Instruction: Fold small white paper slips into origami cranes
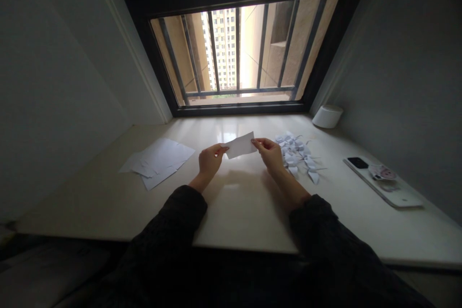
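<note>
A small white rectangular piece of paper (240, 146) is stretched between my two hands above the windowsill. My left hand (211, 160) pinches its left end between thumb and fingers. At the right end, my right hand (270, 154) grips the paper the same way. Just beyond my right hand lies a heap of small folded white paper pieces (294, 151), partly hidden by that hand. Off to the left, several loose white paper sheets (164, 159) with uneven edges lie overlapping on the sill.
The pale, glossy windowsill (238, 216) has its front edge close to my body. A white phone (388, 185) with a round pink grip lies at the right. A white cylindrical object (327, 116) stands at the back right, near the barred window (238, 53). Walls close in both sides.
</note>
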The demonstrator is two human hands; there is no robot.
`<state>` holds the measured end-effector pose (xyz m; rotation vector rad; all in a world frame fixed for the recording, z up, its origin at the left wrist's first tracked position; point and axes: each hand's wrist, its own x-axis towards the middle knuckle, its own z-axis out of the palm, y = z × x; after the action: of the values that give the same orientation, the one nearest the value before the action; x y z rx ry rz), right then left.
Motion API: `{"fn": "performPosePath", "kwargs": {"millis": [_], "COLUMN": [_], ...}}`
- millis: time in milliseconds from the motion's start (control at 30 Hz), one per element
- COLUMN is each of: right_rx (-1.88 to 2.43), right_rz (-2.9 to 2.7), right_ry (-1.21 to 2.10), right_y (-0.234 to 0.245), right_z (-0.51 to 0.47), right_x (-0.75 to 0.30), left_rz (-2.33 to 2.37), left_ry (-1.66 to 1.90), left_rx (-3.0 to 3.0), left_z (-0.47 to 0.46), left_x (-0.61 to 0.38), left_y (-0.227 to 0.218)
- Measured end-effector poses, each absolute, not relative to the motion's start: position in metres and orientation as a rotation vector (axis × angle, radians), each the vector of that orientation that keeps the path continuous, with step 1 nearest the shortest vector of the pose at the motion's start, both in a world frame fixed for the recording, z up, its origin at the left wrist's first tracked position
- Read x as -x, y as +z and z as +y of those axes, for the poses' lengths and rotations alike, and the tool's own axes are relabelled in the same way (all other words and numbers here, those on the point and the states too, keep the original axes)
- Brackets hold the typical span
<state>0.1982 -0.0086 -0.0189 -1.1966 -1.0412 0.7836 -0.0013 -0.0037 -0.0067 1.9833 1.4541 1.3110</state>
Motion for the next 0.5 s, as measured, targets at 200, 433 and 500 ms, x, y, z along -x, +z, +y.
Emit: {"fn": "performPosePath", "kwargs": {"millis": [200, 433, 500], "right_rx": [1.142, 0.951, 0.904], "right_rz": [-0.924, -0.877, -0.871], "right_ry": [1.088, 1.194, 1.144], "right_y": [-0.0102, -0.016, -0.0172], "right_z": [-0.0109, -0.0088, -0.0085], "right_x": [-0.1965, -0.1946, -0.1948], "left_rz": [1.325, 1.308, 1.309], "left_ry": [1.403, 1.437, 1.496], "left_rx": [-2.308, -2.434, -2.352], "left_z": [-0.0127, -0.013, -0.0107], "left_x": [0.0053, 0.0014, 0.0008], "left_y": [0.0052, 0.0036, 0.0017]}}
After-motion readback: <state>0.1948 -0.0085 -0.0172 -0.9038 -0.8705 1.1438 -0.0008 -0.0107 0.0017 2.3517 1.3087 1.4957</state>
